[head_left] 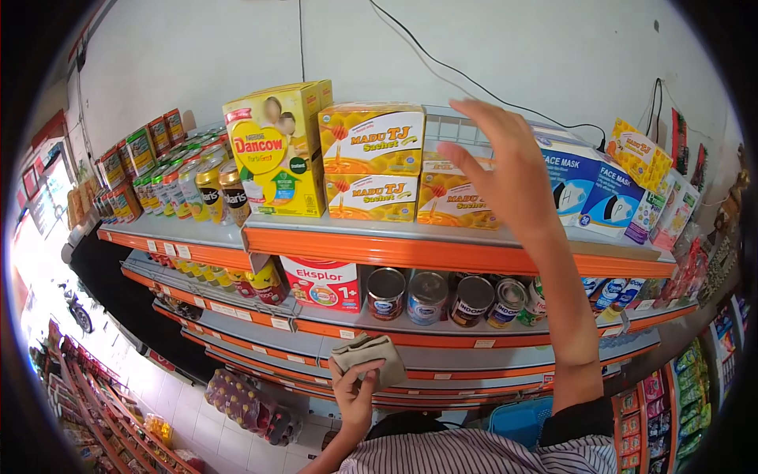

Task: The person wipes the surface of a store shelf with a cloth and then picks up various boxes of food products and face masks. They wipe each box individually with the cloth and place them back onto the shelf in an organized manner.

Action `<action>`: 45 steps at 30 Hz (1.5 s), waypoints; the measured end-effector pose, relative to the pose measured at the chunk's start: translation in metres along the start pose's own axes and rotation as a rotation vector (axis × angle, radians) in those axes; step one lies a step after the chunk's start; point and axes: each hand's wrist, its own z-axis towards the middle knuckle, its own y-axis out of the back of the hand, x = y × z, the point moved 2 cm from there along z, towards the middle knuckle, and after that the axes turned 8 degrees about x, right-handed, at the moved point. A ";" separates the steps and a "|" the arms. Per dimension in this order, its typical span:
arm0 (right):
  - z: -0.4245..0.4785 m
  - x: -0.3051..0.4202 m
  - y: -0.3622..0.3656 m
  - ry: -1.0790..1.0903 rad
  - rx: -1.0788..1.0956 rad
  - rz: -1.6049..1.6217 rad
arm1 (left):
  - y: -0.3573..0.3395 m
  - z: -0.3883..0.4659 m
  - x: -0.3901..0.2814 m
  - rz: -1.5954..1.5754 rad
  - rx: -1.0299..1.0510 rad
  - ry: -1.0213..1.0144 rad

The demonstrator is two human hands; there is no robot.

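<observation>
My right hand [510,163] is raised over the top shelf [379,246], thumb and fingers apart, with nothing in it. In the picture it overlaps a single yellow honey-sachet carton [453,204]. Left of that carton, two matching cartons are stacked, the upper one [372,137] resting on the lower one [372,197]. My left hand [354,388] grips a folded grey-green cloth [379,358] lower down, in front of the shelves. A tall yellow Dancow milk-powder box [275,154] stands beside the stack.
Face mask boxes [610,192] stand to the right on the top shelf, drink cans [210,183] to the left. Milk tins [427,296] and a red-and-white box [321,283] line the shelf below. Shrink-wrapped bottles [246,406] sit on the tiled floor, a blue basket [520,420] near my body.
</observation>
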 end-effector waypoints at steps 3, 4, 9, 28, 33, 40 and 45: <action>0.015 -0.006 -0.016 -0.087 0.162 0.377 | 0.005 -0.008 0.003 0.022 -0.014 -0.059; 0.020 -0.007 -0.020 -0.136 0.236 0.454 | 0.007 -0.009 0.003 0.022 -0.001 -0.040; 0.027 -0.006 -0.028 -0.286 0.387 0.682 | 0.012 -0.012 0.005 0.020 -0.040 -0.032; 0.027 -0.005 -0.025 -0.346 0.427 0.725 | 0.021 -0.015 0.011 0.012 -0.033 0.000; 0.025 -0.010 -0.026 -0.335 0.456 0.753 | 0.024 -0.018 0.016 -0.002 -0.053 0.036; 0.012 -0.012 -0.010 -0.259 0.466 0.580 | 0.029 -0.018 0.028 0.030 -0.048 0.050; -0.003 -0.022 0.001 -0.118 0.591 0.321 | 0.027 -0.017 0.024 0.012 -0.081 0.089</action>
